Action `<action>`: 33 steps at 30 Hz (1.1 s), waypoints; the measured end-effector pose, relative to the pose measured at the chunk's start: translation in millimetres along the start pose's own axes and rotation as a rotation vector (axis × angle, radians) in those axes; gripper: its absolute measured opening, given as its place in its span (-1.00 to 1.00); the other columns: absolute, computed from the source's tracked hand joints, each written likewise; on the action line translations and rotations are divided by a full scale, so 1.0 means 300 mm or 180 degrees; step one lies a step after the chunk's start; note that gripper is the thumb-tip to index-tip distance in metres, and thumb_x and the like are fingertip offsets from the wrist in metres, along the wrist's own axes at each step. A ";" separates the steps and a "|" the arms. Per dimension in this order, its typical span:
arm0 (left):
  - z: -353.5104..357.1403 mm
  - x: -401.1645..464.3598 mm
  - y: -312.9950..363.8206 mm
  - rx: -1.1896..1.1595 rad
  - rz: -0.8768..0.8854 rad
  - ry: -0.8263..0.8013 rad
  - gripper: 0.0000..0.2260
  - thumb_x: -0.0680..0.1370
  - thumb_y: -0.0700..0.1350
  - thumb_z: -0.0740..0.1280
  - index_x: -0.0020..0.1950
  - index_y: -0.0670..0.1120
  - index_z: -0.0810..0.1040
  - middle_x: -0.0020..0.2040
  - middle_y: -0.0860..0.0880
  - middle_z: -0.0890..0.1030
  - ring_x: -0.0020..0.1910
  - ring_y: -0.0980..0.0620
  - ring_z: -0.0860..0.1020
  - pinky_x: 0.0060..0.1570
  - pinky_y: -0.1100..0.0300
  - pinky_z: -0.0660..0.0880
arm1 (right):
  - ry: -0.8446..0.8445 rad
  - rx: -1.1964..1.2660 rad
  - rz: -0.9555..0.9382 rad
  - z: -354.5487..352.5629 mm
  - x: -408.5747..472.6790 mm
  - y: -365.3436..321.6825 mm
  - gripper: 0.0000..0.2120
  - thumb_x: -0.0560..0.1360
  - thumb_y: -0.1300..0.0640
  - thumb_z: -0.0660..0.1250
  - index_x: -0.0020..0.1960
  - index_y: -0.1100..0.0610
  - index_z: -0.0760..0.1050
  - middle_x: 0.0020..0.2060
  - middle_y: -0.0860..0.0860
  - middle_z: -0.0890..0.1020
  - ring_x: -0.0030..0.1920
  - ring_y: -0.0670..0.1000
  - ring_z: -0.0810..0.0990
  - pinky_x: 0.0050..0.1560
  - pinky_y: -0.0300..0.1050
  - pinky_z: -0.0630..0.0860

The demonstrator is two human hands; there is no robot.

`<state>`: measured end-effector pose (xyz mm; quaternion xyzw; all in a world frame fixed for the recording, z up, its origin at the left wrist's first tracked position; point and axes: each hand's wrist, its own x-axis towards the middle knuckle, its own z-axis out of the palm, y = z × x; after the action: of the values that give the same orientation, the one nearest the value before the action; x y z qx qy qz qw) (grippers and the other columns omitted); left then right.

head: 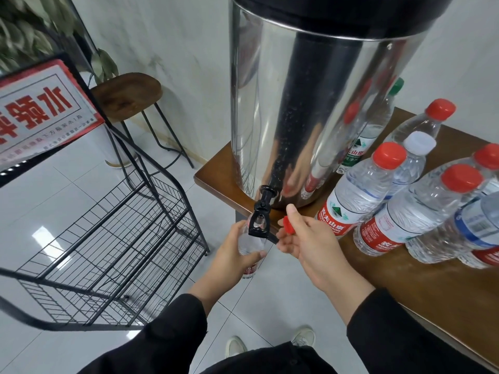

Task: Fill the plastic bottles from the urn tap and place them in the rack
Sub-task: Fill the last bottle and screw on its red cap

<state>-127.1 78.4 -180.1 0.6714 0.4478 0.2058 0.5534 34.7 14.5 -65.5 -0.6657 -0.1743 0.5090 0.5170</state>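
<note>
Lower center: left hand [237,252] gripped open bottle [249,249] under urn tap [259,220]; right hand [305,238] pinched red cap [288,224] beside the tap. Best keep mouth centered under spout, bottle upright. Rack [108,233] lower left held no bottles.

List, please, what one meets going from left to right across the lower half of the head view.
Black wire rack → left hand gripping a bottle under the urn tap → right hand with a red cap → capped bottles on the wooden table.
</note>
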 end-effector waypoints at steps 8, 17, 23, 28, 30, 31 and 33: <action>-0.001 0.000 -0.001 -0.0033 0.0024 -0.0025 -0.34 0.51 0.02 0.54 0.52 0.18 0.27 0.38 0.25 0.45 0.10 0.53 0.46 0.02 0.55 0.38 | 0.0176 -0.2235 -0.1639 -0.034 0.052 0.061 -0.75 0.56 -0.20 0.26 0.01 -0.04 0.54 -0.28 -0.18 0.58 -0.20 -0.17 0.58 -0.32 -0.39 0.43; 0.006 -0.004 -0.004 -0.0064 -0.0054 -0.0021 -0.36 0.51 -0.04 0.54 0.46 0.22 0.28 0.25 0.26 0.51 0.02 0.53 0.48 -0.02 0.53 0.42 | 0.0269 -0.2786 -0.2190 -0.064 0.051 0.084 -0.57 0.48 -0.36 0.17 0.03 -0.03 0.52 -0.26 -0.25 0.49 -0.19 -0.19 0.51 -0.31 -0.42 0.39; 0.009 -0.002 -0.007 -0.0085 -0.0038 0.0035 -0.34 0.46 0.09 0.55 0.48 0.20 0.32 0.38 0.23 0.50 0.39 0.23 0.44 0.30 0.19 0.42 | 0.0212 -0.2613 -0.2284 -0.068 0.049 0.091 -0.50 0.51 -0.31 0.18 0.24 0.01 0.53 -0.04 -0.27 0.49 -0.01 -0.18 0.53 -0.12 -0.45 0.46; 0.014 -0.010 0.002 -0.0131 -0.0085 0.0010 -0.37 0.50 0.00 0.55 0.47 0.20 0.33 0.34 0.16 0.54 0.11 0.41 0.53 -0.02 0.43 0.52 | 0.0186 -0.2553 -0.2267 -0.081 0.056 0.103 -0.49 0.48 -0.32 0.21 0.27 -0.02 0.50 -0.06 -0.31 0.49 -0.04 -0.21 0.55 -0.11 -0.32 0.57; 0.014 -0.011 0.007 -0.0102 -0.0099 0.0010 -0.36 0.49 0.04 0.55 0.47 0.23 0.32 0.38 0.18 0.51 0.19 0.34 0.53 -0.08 0.47 0.50 | 0.0228 -0.2565 -0.2325 -0.083 0.058 0.106 -0.49 0.48 -0.32 0.22 0.25 -0.02 0.51 -0.09 -0.33 0.48 -0.09 -0.21 0.55 -0.15 -0.33 0.56; 0.013 -0.011 0.006 -0.0090 -0.0111 0.0015 -0.35 0.48 0.06 0.55 0.47 0.25 0.31 0.40 0.19 0.49 0.26 0.27 0.51 -0.06 0.46 0.49 | 0.0251 -0.2562 -0.2349 -0.083 0.059 0.108 -0.50 0.48 -0.31 0.22 0.25 -0.01 0.52 -0.10 -0.33 0.48 -0.11 -0.21 0.54 -0.17 -0.34 0.55; 0.013 -0.011 0.006 -0.0060 -0.0108 0.0052 -0.34 0.47 0.09 0.55 0.48 0.25 0.31 0.41 0.21 0.49 0.32 0.22 0.48 0.01 0.42 0.45 | 0.0288 -0.2540 -0.2406 -0.083 0.060 0.112 -0.51 0.48 -0.30 0.24 0.24 0.00 0.53 -0.12 -0.33 0.47 -0.12 -0.21 0.54 -0.21 -0.38 0.51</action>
<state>-125.0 73.4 -178.9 0.6569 0.4617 0.2061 0.5594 53.8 1.7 -104.7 -0.7223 -0.5583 0.1532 0.3784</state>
